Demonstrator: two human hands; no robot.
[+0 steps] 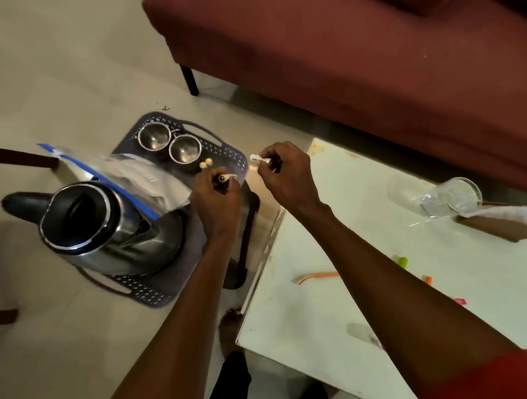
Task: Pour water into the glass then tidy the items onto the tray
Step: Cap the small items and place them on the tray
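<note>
Head view, looking down. Sofa (355,55) fills the top right, white table (338,287) the lower right, and the dark tray (222,152) sits on the floor left of the table, touching nothing of it that I can see.

Kettle (103,224) stands upright on the tray's near end, lid on, spout toward the hands. A plastic bag (150,178) with a blue strip lies mid-tray. Two steel cups (169,143) sit side by side at the far end, with two tiny yellow-capped bits (206,163) just beside them.

Glass (441,197) stands on the table's far right, well apart from the tray, a little water showing in it; a tissue (510,213) lies just beside it. Orange scrap (319,276) and small coloured bits lie mid-table.

Left hand (217,199) hovers over the tray's right part, fingers curled and clamped on a small dark bottle (222,183), mouth facing up. Right hand (288,173) hangs over the gap between tray and table, fingertips pinching a small white-labelled vial (259,159), long axis roughly level, pointing left toward the tray.

Key relation: tray lies directly below the left hand, down and left of the right one. Glass is far right, nearer the right hand. Pour looks done; tidying seems underway, glass not yet on the tray.
</note>
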